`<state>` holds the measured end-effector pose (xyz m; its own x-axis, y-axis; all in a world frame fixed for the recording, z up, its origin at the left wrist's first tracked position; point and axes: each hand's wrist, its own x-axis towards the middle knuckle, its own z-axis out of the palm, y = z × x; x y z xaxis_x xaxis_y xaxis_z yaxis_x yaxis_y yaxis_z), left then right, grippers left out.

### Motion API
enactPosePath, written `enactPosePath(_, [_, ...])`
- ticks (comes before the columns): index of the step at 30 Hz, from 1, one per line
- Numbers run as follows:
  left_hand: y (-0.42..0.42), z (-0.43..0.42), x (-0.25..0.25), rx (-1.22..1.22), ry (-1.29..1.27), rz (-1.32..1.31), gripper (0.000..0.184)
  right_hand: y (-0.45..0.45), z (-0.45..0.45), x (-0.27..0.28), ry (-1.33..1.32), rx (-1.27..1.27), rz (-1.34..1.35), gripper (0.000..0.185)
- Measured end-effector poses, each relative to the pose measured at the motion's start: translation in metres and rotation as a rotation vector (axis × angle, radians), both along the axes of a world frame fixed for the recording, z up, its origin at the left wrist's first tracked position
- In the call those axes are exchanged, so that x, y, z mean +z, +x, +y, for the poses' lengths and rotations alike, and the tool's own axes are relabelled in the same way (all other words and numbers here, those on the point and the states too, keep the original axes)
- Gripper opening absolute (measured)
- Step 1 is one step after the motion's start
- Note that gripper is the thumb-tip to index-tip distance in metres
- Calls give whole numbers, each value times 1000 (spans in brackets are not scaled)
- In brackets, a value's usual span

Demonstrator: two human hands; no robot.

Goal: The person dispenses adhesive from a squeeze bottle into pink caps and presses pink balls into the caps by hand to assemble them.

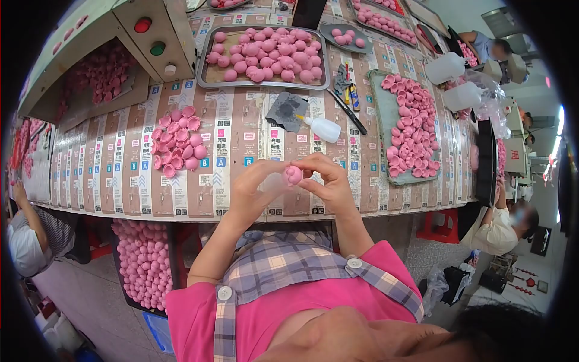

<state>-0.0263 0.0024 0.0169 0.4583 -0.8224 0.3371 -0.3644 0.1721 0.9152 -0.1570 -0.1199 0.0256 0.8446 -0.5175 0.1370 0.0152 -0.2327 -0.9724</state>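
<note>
Head view: nearer the person than the metal tray (265, 86), a small pink ball (294, 175) sits between both hands. The right hand (330, 184) brings thumb and index finger narrowly together at its side; the left hand (248, 184) curls around a translucent object (274, 184), its exact fingertip grip impossible to tell. Below the tray's right part lies a white bottle (324, 129), its tip over a grey cloth (287, 112); pink cups (175, 145) lie below its left end, a green tray (383, 120) to its right

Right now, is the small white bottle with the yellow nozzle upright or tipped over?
Tipped: the bottle lies on its side, its nozzle over the grey cloth.
</note>
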Motion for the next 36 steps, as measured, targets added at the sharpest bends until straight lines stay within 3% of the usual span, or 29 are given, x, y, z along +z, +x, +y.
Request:
enactPosePath(10, [1, -3, 1, 26, -17, -166, 40, -3, -1, 2, 66, 52, 75, 29])
enactPosePath(13, [1, -4, 1, -18, -10, -105, 45, -5, -3, -10, 452, 175, 70, 28])
enactPosePath(16, [1, -7, 3, -85, 16, -34, 47, -3, -2, -11, 591, 252, 49, 32])
enactPosePath(18, [1, -6, -4, -130, 26, 40, 47, -2, -2, -13, 529, 289, 36, 34])
enactPosePath(24, [7, -10, 2, 6, 7, -354, 47, 1, 3, -11, 522, 246, 80, 34])
enactPosePath(28, [6, -11, -1, -28, 47, -293, 42, 3, 2, -9, 523, 221, 129, 33])
enactPosePath(34, [4, -9, 0, -2, 60, -255, 37, 6, 4, -12, 204, 188, 45, 32])
enactPosePath(36, [4, -9, -1, 10, 50, -269, 37, 7, 5, -17, 268, 180, 24, 32])
